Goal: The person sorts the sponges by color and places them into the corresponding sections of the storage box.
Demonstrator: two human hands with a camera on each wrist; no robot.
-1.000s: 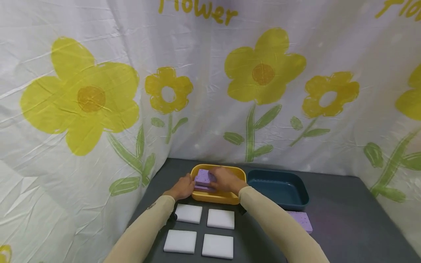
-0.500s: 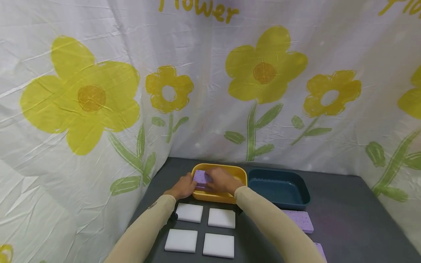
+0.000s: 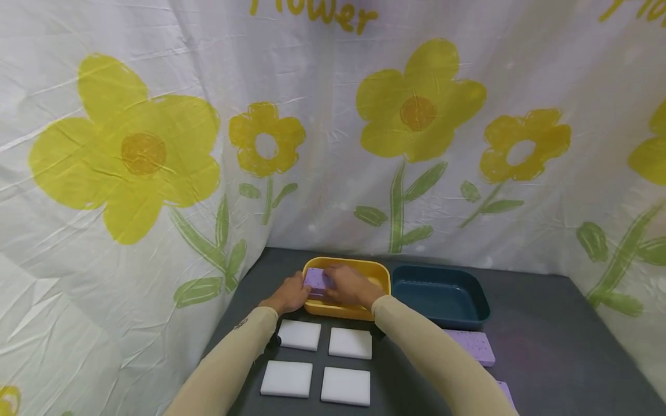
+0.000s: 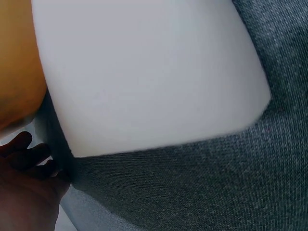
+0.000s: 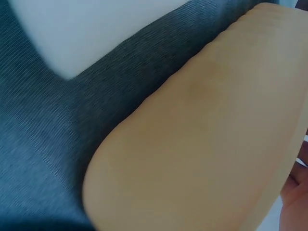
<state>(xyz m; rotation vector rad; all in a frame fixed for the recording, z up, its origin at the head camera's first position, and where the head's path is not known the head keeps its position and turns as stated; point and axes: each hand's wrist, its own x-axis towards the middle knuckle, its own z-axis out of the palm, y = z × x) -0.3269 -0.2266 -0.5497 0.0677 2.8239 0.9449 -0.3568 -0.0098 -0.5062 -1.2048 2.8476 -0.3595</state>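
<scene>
A speckled purple sponge (image 3: 314, 279) lies in the left end of the yellow basin (image 3: 338, 312), against the wall, apparently on top of another sponge. My right hand (image 3: 350, 284) reaches over the basin and grips this sponge from its right side. With the left hand (image 3: 289, 293) I hold the basin's left rim, thumb near the sponge. In the left wrist view, the left hand's (image 4: 33, 183) fingers are curled beside the basin's orange-yellow side (image 4: 19, 62). The right wrist view shows mostly the basin's outer wall (image 5: 202, 125), with part of the right hand (image 5: 296, 202) behind it.
A dark blue basin (image 3: 441, 292) stands against the yellow one's right. Several white sponge blocks (image 3: 346, 386) lie in rows in front. Purple sponges (image 3: 473, 346) lie at the right, partly behind my right sleeve (image 3: 432, 352). A flowered curtain (image 3: 322, 202) hangs behind the table.
My right hand has shifted the purple sponge left and lower, up to the yellow basin's left wall. The left hand has stayed on the rim.
</scene>
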